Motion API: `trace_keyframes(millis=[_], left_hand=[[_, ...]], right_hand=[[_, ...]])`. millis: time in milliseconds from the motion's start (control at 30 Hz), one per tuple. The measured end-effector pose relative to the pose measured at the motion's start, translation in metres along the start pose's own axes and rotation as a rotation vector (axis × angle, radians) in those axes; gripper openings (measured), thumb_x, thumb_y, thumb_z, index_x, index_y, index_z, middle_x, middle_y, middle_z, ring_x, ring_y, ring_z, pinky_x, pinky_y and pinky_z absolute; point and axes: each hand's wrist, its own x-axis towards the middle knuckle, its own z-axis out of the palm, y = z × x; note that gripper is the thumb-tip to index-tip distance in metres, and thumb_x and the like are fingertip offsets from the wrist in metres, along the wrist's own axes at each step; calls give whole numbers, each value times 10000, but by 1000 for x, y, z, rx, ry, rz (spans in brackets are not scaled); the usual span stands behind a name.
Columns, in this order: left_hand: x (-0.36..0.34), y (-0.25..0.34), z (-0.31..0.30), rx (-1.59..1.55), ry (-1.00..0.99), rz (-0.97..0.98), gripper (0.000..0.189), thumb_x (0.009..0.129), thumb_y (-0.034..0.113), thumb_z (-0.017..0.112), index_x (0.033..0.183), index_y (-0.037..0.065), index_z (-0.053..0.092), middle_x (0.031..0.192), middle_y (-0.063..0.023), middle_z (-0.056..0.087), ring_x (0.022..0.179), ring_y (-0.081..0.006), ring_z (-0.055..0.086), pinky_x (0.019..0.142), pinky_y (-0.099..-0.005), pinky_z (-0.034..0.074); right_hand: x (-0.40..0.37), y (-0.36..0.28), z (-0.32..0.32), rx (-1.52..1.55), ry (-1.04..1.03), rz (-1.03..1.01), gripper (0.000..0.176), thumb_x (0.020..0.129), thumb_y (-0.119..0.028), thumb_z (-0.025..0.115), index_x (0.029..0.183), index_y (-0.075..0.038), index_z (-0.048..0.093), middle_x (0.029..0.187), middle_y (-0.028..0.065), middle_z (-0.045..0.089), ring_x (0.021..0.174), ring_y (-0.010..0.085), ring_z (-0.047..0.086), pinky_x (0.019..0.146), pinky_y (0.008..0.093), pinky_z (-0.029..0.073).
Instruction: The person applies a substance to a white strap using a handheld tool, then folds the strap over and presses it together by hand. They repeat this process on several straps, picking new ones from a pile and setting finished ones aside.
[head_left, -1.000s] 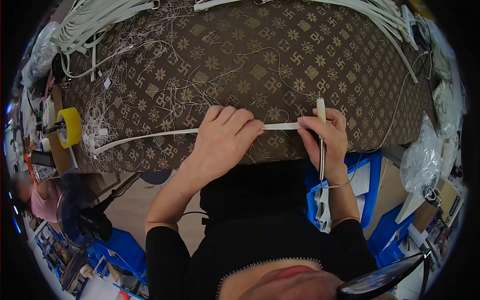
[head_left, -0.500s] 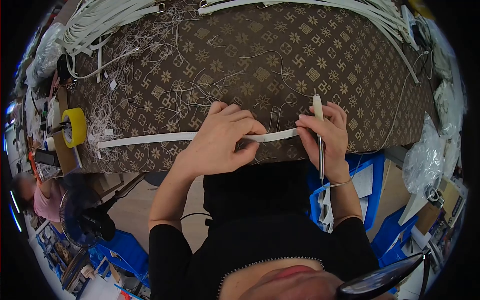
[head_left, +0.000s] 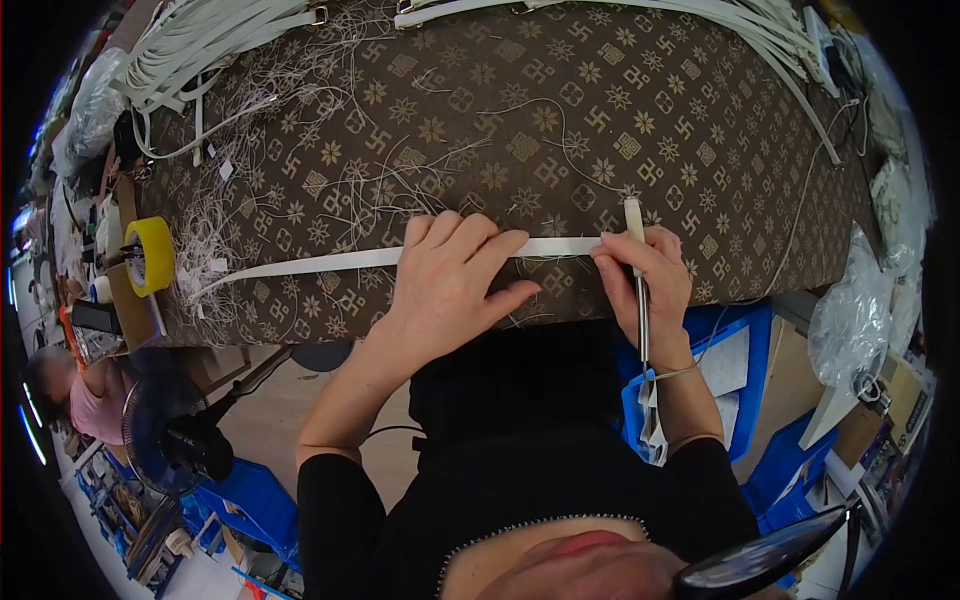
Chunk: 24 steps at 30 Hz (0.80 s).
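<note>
A narrow white strap [head_left: 340,262] lies across the patterned cloth near the table's front edge. My left hand [head_left: 448,275] rests over its middle, fingertips on the strap's far side and thumb stretched out apart from it. At the strap's right end, my right hand [head_left: 650,280] has thumb and forefinger touching it. In that same hand stands a slim pen-like tool [head_left: 641,300], cream above and metal below, with a thin cord by its lower end. Loose threads [head_left: 400,185] lie beyond my left hand.
Bundled white straps [head_left: 215,50] lie at the back left, more straps [head_left: 640,8] along the back. A yellow tape roll [head_left: 152,256] stands at the left edge. Below are a fan [head_left: 170,435] and blue bins [head_left: 745,380]. A person in pink [head_left: 98,400] is far left.
The strap has straightened and shifted slightly away from me. My left hand has loosened from its pinch, its thumb moving off the strap. My right hand still holds the tool, slightly lower.
</note>
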Motion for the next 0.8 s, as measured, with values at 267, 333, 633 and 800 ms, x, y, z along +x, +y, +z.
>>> trace_keyframes(millis=[267, 333, 633, 800], left_hand=[[14, 6, 13, 28, -14, 112, 336, 690, 230, 792, 993, 134, 686, 804, 13, 510, 760, -170, 497, 717, -332, 347], [14, 5, 15, 26, 1, 137, 306, 715, 208, 782, 998, 132, 698, 796, 16, 517, 738, -173, 496, 701, -324, 345], [12, -6, 8, -235, -15, -13, 60, 831, 114, 686, 833, 111, 626, 804, -10, 582, 727, -188, 555, 686, -314, 366], [4, -8, 1, -582, -34, -279, 75, 874, 111, 661, 949, 111, 654, 903, -38, 649, 763, -217, 611, 767, -333, 427]], right_hand=[[0, 1, 2, 25, 20, 8, 329, 719, -5, 775, 1020, -122, 710, 819, 41, 652, 771, 223, 590, 743, 331, 459], [0, 2, 1, 25, 18, 13, 326, 720, -6, 775, 1018, -122, 711, 818, 41, 651, 771, 224, 590, 744, 332, 460], [-1, 3, 3, 36, 27, 26, 328, 718, -8, 777, 1018, -121, 707, 809, 40, 647, 771, 229, 584, 747, 332, 462], [1, 4, -2, 110, -3, 53, 322, 761, -23, 760, 1058, -130, 694, 863, 40, 686, 778, 210, 586, 772, 333, 461]])
